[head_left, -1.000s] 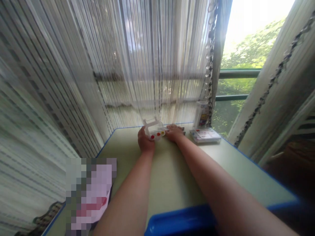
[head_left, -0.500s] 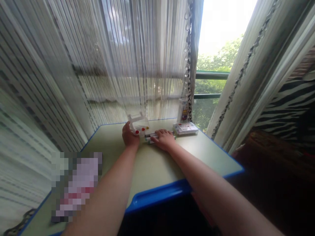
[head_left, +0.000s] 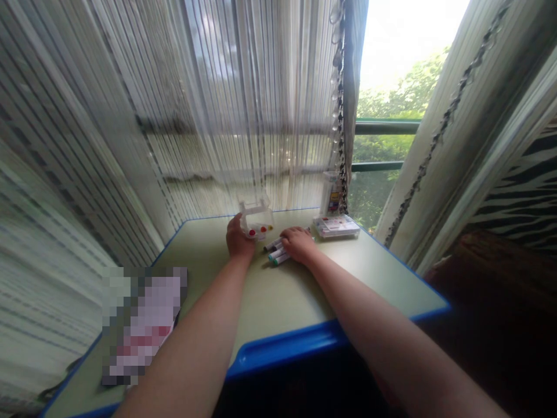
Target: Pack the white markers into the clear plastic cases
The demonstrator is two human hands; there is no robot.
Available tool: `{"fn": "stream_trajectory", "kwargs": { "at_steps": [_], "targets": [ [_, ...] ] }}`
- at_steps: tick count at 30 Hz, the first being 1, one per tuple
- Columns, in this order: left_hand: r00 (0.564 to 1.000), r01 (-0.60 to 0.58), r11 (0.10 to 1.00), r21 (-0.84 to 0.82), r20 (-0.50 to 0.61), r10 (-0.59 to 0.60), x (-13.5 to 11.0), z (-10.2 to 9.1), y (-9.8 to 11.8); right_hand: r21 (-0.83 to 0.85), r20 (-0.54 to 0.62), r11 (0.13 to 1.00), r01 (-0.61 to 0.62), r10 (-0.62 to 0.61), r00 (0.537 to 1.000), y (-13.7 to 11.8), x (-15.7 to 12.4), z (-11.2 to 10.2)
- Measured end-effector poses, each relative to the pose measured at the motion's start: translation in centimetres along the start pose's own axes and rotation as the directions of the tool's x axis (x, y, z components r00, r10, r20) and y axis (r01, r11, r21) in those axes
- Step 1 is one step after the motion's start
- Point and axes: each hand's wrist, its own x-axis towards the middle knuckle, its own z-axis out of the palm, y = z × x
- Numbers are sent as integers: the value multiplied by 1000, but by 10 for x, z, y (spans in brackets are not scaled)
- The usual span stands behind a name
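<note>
My left hand (head_left: 239, 240) is wrapped round the side of a clear plastic marker case (head_left: 256, 219) that stands at the far side of the pale green table (head_left: 278, 296); red and yellow caps show inside it. My right hand (head_left: 299, 244) lies closed over a small bunch of markers (head_left: 275, 253) lying on the table just right of the case, their capped ends sticking out to the left from under my fingers.
A flat clear box (head_left: 336, 226) with coloured contents and a tall clear container (head_left: 331, 197) stand at the far right corner. Striped sheer curtains (head_left: 217, 116) hang close behind the table. A blurred-out object (head_left: 141, 325) lies at the near left. The table has a blue rim (head_left: 282, 351).
My right hand has drawn the markers a little toward me and turned them at an angle. My left hand keeps its hold on the case. The camera has shifted slightly.
</note>
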Motion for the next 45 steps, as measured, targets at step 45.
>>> {"fn": "stream_trajectory", "kwargs": {
  "at_steps": [45],
  "targets": [
    [996, -65, 997, 41, -59, 67, -1, -4, 1, 52, -690, 885, 463, -303, 657, -17, -18, -17]
  ]
}}
